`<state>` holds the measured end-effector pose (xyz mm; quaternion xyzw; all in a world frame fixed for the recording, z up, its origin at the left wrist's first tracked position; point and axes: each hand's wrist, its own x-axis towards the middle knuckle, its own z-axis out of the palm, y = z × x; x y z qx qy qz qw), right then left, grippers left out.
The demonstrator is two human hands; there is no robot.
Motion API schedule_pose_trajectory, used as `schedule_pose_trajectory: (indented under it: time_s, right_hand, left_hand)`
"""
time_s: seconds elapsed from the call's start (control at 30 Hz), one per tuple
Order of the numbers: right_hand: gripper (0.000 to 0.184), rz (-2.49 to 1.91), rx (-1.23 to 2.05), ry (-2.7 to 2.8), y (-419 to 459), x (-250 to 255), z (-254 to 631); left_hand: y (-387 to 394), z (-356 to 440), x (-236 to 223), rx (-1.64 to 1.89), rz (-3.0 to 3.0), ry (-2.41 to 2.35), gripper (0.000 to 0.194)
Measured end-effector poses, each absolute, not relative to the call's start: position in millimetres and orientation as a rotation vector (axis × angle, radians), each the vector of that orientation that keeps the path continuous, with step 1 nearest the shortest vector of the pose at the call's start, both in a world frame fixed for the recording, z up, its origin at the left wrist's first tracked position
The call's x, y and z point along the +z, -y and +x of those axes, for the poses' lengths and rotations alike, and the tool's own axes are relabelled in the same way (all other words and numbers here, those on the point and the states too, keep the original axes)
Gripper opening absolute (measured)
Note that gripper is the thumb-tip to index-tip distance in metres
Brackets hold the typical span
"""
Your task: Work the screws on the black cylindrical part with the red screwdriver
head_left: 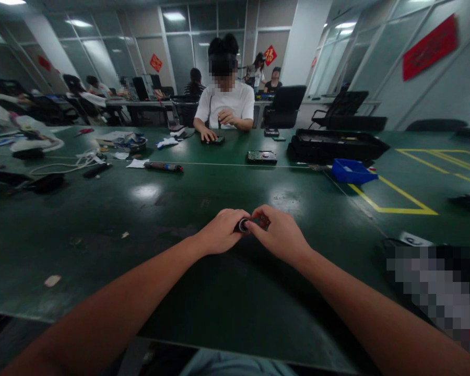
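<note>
Near the middle of the frame, the left hand (223, 232) has its fingers curled around a small round part (242, 225), and the right hand (284, 235) is bent close against it, though I cannot tell whether it grips, nor how much work on this part is done or left. At the right, a white label (415, 239) has one letter, maybe R. Farther, the hard drive (261, 156) in the upper middle shows its circuit board, with unreadable print, and the red diamond paper (270, 55) behind says 福
</note>
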<state>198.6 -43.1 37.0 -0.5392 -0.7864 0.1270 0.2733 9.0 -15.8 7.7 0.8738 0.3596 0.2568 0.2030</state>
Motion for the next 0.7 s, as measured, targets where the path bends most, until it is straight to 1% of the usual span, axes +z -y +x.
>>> schedule_pose_trajectory:
  time_s: [0.27,0.47,0.63,0.7]
  right_hand:
    - [0.027,-1.249,0.286,1.980,47.9,43.2,201.6]
    - [0.021,-1.151,0.163,2.015,56.4,48.5,202.6]
    - [0.017,-1.087,0.208,1.821,65.4,44.1,203.3]
    - [0.019,-1.052,0.239,1.734,66.0,40.4,203.1]
  left_hand:
    - [12.0,8.1,7.1,0.860,2.198,-1.123,0.016]
    - [9.7,5.5,6.2,0.918,2.128,-1.144,0.020]
    - [8.4,3.6,6.0,0.917,2.124,-1.152,0.021]
    - [8.0,3.3,5.8,0.909,2.117,-1.167,0.021]
